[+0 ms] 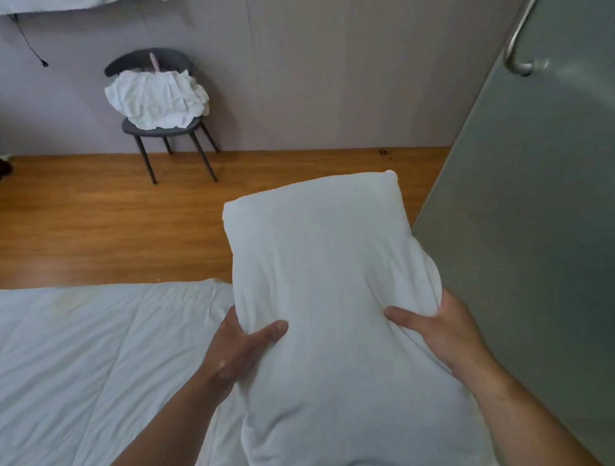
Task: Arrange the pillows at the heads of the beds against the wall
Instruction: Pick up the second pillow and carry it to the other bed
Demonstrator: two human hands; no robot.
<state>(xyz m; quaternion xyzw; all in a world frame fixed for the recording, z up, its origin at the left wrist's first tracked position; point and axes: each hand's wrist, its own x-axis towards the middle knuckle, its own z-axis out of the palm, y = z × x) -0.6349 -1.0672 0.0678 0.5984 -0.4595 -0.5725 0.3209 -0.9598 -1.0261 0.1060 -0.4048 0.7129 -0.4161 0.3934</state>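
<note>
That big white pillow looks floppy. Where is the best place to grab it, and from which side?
Probably by its two long edges, one hand from each side, about midway along. The pillow is long and soft, so it would likely sag from one corner. Here the left hand and right hand pinch opposite edges, thumbs on top, and the fabric bunches at each grip.

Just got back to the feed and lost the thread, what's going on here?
A person holds a white pillow in both hands, left hand and right hand pinching its sides. It is lifted above the edge of the bed's white duvet, not yet placed. A chair piled with white linens stands by the far wall.
</note>
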